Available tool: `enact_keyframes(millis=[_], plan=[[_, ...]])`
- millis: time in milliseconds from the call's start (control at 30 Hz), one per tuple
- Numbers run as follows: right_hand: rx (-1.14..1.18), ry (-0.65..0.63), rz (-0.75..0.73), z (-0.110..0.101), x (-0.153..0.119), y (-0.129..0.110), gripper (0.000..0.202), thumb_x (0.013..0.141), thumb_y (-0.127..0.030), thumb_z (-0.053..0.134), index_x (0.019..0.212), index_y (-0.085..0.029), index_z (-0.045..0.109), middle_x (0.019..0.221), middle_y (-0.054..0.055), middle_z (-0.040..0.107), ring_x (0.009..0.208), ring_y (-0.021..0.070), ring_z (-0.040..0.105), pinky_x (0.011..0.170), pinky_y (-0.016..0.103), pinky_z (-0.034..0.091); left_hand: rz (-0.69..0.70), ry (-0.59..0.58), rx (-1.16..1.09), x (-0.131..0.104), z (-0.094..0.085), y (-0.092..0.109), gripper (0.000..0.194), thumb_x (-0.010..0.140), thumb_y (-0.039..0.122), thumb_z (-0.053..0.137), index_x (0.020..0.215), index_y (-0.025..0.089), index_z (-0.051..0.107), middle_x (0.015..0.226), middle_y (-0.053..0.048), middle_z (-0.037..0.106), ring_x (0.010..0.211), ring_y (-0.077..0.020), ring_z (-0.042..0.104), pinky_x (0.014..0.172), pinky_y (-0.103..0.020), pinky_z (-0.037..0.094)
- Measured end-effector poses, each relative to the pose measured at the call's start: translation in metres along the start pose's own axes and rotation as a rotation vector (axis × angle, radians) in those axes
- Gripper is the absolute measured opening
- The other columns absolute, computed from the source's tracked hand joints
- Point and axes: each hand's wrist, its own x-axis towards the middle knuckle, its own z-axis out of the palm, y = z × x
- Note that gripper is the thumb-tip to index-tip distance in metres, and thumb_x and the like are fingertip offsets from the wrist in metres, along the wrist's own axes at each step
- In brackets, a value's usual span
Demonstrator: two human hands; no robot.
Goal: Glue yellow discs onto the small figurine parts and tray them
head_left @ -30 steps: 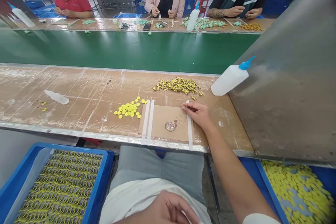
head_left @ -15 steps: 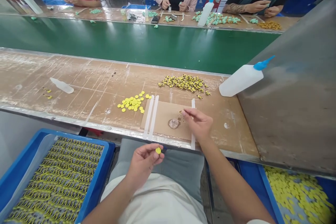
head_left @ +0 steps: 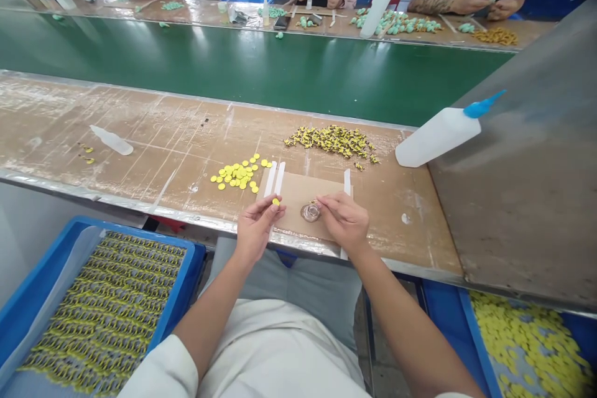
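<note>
Between the thumb and fingers of my left hand (head_left: 256, 224) is a small yellow disc (head_left: 276, 202), held over the left side of a taped cardboard sheet (head_left: 293, 189). My right hand (head_left: 344, 217) is closed in a pinch beside a small round clear dish (head_left: 310, 212); the tiny thing at its fingertips is too small to name. Loose yellow discs (head_left: 236, 175) lie on the bench left of the cardboard. Behind the cardboard is a pile of small yellow-and-black pieces (head_left: 331, 140).
A white bottle with a blue nozzle (head_left: 438, 137) leans by a metal panel (head_left: 522, 161) at right. A blue tray (head_left: 181, 273) of rowed pieces stands lower left; a bin of yellow discs (head_left: 527, 342) lower right. Beyond the green belt (head_left: 233, 62), several people work.
My left hand has risen with the yellow disc from above my lap to the cardboard. My right hand has shifted slightly left, its fingertips now close to the clear dish.
</note>
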Motion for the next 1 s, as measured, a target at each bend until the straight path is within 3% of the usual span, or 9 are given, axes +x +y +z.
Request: enact_keyframes(millis=[267,467,633,1000], plan=[[-0.004,-0.008,-0.067,0.001,0.001,-0.003,0.013,0.094,-0.021,0.067,0.102,-0.025,0.076,0.087,0.005,0.072,0.076,0.0206,0.068,0.07,0.036,0.058,-0.011,-0.005,-0.053,-0.001,-0.002,0.0,0.03,0.073,0.025,0.086,0.102,0.018,0.078,0.104,-0.007,0.076,0.084,-0.0124,0.073,0.084,-0.021,0.058],[-0.051,0.081,-0.139,-0.006,-0.001,-0.001,0.024,0.088,-0.01,0.073,0.106,-0.026,0.073,0.091,0.004,0.073,0.08,0.0213,0.068,0.075,0.038,0.057,-0.006,-0.013,-0.064,0.0,-0.004,-0.001,0.03,0.075,0.025,0.085,0.103,0.018,0.078,0.106,-0.007,0.076,0.086,-0.0131,0.073,0.085,-0.022,0.058],[-0.104,-0.009,-0.222,-0.01,0.0,0.003,0.026,0.091,-0.01,0.068,0.11,-0.027,0.073,0.095,0.005,0.073,0.083,0.0214,0.069,0.075,0.038,0.057,-0.016,-0.004,-0.06,0.0,-0.003,0.0,0.031,0.073,0.026,0.086,0.102,0.018,0.078,0.105,-0.008,0.076,0.084,-0.0135,0.073,0.084,-0.024,0.058],[-0.121,-0.116,-0.194,-0.009,-0.001,0.009,0.029,0.094,-0.013,0.063,0.116,-0.03,0.073,0.097,0.005,0.071,0.086,0.0215,0.068,0.078,0.039,0.056,-0.03,-0.024,-0.078,0.001,-0.002,0.001,0.028,0.076,0.024,0.084,0.102,0.018,0.078,0.104,-0.007,0.076,0.085,-0.0126,0.073,0.083,-0.02,0.059]])
